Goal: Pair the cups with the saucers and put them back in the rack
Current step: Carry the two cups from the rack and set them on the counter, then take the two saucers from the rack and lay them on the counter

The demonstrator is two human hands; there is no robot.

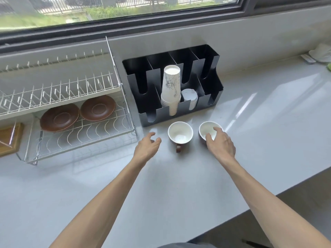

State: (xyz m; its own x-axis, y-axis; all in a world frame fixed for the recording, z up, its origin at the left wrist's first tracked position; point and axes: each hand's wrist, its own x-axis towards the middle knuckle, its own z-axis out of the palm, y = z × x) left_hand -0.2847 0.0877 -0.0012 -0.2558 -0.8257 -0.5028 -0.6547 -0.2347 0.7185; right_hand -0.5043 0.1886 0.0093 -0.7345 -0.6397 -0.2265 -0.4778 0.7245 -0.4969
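Note:
Two brown cups with white insides stand on the counter. The left cup (180,133) has its handle pointing toward me. My right hand (221,144) lies over the near rim of the right cup (207,128), fingers spread, thumb dipping into its mouth. My left hand (147,146) hovers open just left of the left cup, not touching it. Two brown saucers (59,117) (97,108) lie side by side on the lower shelf of the white wire rack (84,138) at the left.
A black divided organizer (211,83) stands behind the cups, holding a stack of paper cups (171,90) and white lids (189,99). A wooden board (8,138) sits at far left. The counter edge runs diagonally at the right; a window ledge is behind.

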